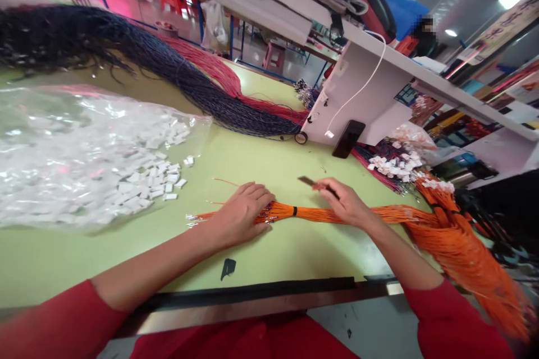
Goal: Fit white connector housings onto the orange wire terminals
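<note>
My left hand (246, 210) is cupped over a bundle of orange wires (311, 213), thumb on the near side and fingers on the far side. Silvery wire ends (192, 220) stick out to the left of it. A black band (295, 211) wraps the bundle just right of this hand. Above the same bundle, my right hand (343, 202) is closed on a thin, dark, blade-like tool (307, 181) that points left. Two loose orange wires (225, 180) lie beyond my left hand. To the right, the wires spread into a thick orange hank (458, 252).
A clear plastic bag (84, 157) of small white connectors (158, 182) lies left. Dark blue wires (202, 95) and red wires (210, 64) stretch across the back. A phone (348, 139) leans on the shelf panel (357, 90). Black tape (228, 268) lies near the front edge.
</note>
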